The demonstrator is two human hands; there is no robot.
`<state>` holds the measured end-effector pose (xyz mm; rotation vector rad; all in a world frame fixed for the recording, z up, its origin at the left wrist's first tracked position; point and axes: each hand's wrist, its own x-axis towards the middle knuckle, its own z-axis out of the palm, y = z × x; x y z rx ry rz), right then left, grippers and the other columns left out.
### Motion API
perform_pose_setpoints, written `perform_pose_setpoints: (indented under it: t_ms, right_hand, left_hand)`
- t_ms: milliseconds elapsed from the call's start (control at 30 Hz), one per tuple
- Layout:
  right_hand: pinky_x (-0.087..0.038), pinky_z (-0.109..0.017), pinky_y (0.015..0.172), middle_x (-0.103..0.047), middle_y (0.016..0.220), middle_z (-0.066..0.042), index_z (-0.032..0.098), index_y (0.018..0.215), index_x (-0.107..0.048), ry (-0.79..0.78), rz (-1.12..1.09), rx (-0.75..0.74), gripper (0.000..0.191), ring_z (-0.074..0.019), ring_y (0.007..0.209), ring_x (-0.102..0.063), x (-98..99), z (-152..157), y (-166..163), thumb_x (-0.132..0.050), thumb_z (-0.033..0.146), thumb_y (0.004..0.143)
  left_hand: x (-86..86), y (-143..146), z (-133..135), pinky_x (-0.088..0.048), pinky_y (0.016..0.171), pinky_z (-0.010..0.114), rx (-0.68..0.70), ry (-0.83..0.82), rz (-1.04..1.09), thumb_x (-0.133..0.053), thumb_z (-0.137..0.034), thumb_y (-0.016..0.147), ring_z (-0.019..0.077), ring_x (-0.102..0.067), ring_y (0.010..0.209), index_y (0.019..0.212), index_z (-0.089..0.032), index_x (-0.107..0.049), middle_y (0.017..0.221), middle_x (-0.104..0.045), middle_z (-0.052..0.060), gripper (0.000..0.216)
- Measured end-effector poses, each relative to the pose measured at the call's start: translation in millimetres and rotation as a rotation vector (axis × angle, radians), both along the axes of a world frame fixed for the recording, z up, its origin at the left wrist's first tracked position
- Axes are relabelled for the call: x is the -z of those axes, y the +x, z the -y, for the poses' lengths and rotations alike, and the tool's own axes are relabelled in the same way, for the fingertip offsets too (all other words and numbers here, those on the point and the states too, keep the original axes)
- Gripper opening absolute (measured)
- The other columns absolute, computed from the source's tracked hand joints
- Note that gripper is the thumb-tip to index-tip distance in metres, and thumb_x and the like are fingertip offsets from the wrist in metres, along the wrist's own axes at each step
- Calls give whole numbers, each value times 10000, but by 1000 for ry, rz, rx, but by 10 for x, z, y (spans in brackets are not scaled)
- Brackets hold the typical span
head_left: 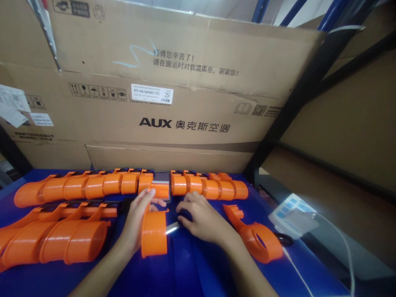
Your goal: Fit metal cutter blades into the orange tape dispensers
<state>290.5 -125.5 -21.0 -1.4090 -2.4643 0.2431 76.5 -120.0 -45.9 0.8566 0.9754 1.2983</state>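
My left hand (137, 218) is closed on an orange plastic ring part (154, 235). Its wide round band faces down toward me, and a narrower arm runs up to the fingers. On the right, my right hand (199, 216) is curled round a dark-handled tool whose short silver shaft (172, 228) points at the ring's right side. I cannot tell whether the shaft touches the ring, and most of the handle is hidden by the fingers. Just behind the hands lies a phone (161, 177), partly covered by the held part.
Similar orange parts (74, 243) stand in rows at left and along the back (210, 189). A single orange part (262, 245) lies at right on the blue surface (210, 272), beside a white-and-blue box (293, 214) with a cable. Behind rises a large cardboard box (185, 99), near a dark metal post (291, 99).
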Motion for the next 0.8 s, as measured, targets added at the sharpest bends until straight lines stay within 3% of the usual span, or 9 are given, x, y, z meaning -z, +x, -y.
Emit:
perform_pose_setpoints:
  t_ms: [67, 167, 300, 400, 567, 667, 800]
  right_hand:
    - [-420, -316, 757, -658, 902, -50, 222, 862, -675, -17, 4, 101, 19, -212, 865, -596, -41, 11, 103, -660, 210, 864]
    - [-325, -296, 582, -640, 734, -19, 229, 800, -639, -109, 39, 336, 103, -183, 653, -555, -93, 38, 295, -715, 297, 808]
    - [-282, -286, 550, -664, 723, -12, 247, 749, -665, -322, 95, 269, 172, -190, 656, -586, -145, 96, 352, -801, 346, 709]
    - [-304, -285, 579, -698, 780, -20, 259, 777, -699, -375, 196, 236, 174, -228, 764, -629, -168, 142, 239, -813, 339, 673]
    - [-302, -282, 572, -687, 773, -24, 234, 778, -654, -250, 168, 207, 84, -207, 726, -609, -191, 156, 151, -717, 262, 730]
    - [-329, -271, 577, -663, 760, -10, 220, 770, -592, -87, 2, 184, 71, -178, 690, -590, -198, 118, 157, -663, 216, 769]
    - [-369, -255, 550, -620, 675, 29, 217, 884, -577, -1, -286, 152, 9, -136, 565, -549, -166, 68, 106, -582, 220, 891]
  left_hand:
    - [-12, -17, 0, -396, 407, 198, 0, -13, 3, -722, -628, 780, 87, -473, 429, 798, -148, -653, 637, -662, 11, 486]
    - [-24, -26, 14, -396, 393, 207, 20, -25, 9, -709, -639, 789, 94, -466, 408, 788, -147, -652, 565, -598, -12, 496]
    - [-29, -11, 42, -403, 391, 214, 45, -36, 19, -712, -627, 796, 101, -494, 404, 817, -165, -627, 622, -639, -3, 470]
    - [-33, 4, 50, -422, 406, 216, 53, -37, 16, -710, -617, 804, 103, -525, 421, 841, -176, -606, 714, -698, 22, 455]
    - [-2, 23, 35, -406, 422, 197, 31, 19, -29, -713, -597, 809, 85, -508, 436, 829, -170, -597, 729, -711, 26, 443]
    - [72, 25, 7, -423, 453, 198, 46, 66, -45, -704, -596, 819, 91, -517, 474, 840, -165, -605, 737, -709, 29, 443]
    - [161, 34, -24, -451, 524, 195, 62, 98, -105, -684, -571, 858, 103, -561, 553, 970, -175, -630, 820, -744, 46, 414]
